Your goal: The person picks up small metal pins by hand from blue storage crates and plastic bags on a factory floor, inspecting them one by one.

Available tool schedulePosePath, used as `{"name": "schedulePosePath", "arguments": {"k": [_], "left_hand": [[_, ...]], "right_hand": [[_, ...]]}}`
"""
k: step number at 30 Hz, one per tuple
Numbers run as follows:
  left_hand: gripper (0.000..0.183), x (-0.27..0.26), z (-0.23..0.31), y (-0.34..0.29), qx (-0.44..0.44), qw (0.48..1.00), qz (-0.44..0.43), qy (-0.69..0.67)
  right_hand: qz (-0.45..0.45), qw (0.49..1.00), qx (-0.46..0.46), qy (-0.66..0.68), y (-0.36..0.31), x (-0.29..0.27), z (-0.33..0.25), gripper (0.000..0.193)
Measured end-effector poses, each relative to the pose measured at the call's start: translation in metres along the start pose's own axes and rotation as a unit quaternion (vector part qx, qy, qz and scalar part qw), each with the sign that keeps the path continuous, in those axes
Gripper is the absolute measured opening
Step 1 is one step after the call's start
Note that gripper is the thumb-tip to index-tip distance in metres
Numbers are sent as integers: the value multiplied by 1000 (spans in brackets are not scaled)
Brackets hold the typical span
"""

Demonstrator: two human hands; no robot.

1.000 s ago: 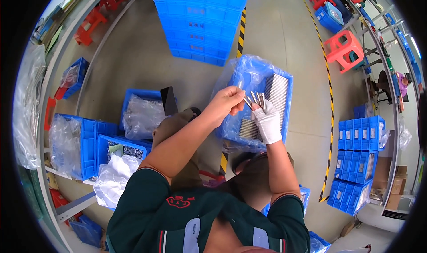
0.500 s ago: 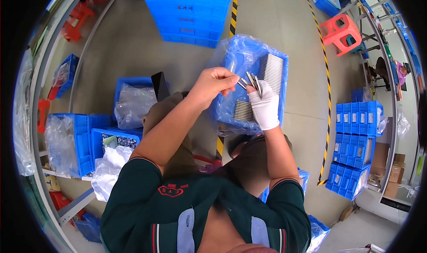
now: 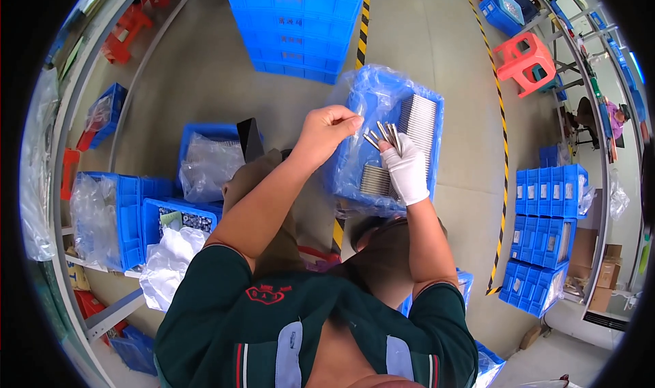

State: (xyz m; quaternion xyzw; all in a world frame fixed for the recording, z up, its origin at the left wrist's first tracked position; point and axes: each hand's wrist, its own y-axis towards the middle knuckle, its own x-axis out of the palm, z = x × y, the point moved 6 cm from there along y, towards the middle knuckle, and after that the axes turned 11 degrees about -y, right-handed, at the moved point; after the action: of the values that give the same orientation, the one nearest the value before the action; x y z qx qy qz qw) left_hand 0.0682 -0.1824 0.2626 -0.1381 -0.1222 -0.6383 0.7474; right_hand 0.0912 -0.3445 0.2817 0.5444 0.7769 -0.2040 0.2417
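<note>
Several slim silvery metal pins (image 3: 383, 134) fan out from my right hand (image 3: 409, 173), which wears a white glove with bare fingertips and is closed round them. To their left, my bare left hand (image 3: 329, 132) has thumb and forefinger pinched together, apart from the pins. Whatever it may hold is too small to make out. Under both hands stands a blue plastic crate (image 3: 437, 108) lined with clear plastic film (image 3: 372, 108). Inside it, a long row of similar metal pins (image 3: 417, 125) lies along the right side, and a shorter row (image 3: 375, 181) at the near end.
Tall stacked blue crates (image 3: 297, 40) stand ahead. At my left are a bag-covered crate (image 3: 208, 166), a crate of small metal parts (image 3: 184, 217) and a dark phone-like slab (image 3: 250, 139). More stacked crates (image 3: 542, 234) and a red stool (image 3: 524, 64) are on the right.
My left fingers have drawn slightly away from the pins, which now spread more widely in my right hand. The whole view has shifted a little downward.
</note>
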Motion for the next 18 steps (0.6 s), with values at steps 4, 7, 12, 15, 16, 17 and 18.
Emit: {"name": "schedulePosePath", "arguments": {"k": [4, 7, 12, 15, 16, 17, 18], "left_hand": [[15, 8, 2, -1, -5, 999, -40, 0], [13, 11, -1, -2, -31, 998, -55, 0], [11, 11, 4, -6, 99, 990, -27, 92], [11, 13, -8, -5, 30, 999, -14, -38], [11, 11, -10, -4, 32, 999, -13, -37], [13, 9, -10, -2, 63, 998, -14, 17], [14, 10, -6, -2, 93, 993, -15, 70]], "right_hand": [[11, 999, -39, -26, -5, -2, -8, 11], [38, 994, -65, -81, -6, -6, -13, 12], [132, 957, -150, -209, -15, -5, -24, 10], [115, 978, -109, -139, -14, -6, -20, 11], [114, 978, -111, -138, -13, -5, -20, 11], [111, 978, -107, -143, -11, -3, -17, 11], [108, 977, -102, -149, -10, -2, -15, 11]]}}
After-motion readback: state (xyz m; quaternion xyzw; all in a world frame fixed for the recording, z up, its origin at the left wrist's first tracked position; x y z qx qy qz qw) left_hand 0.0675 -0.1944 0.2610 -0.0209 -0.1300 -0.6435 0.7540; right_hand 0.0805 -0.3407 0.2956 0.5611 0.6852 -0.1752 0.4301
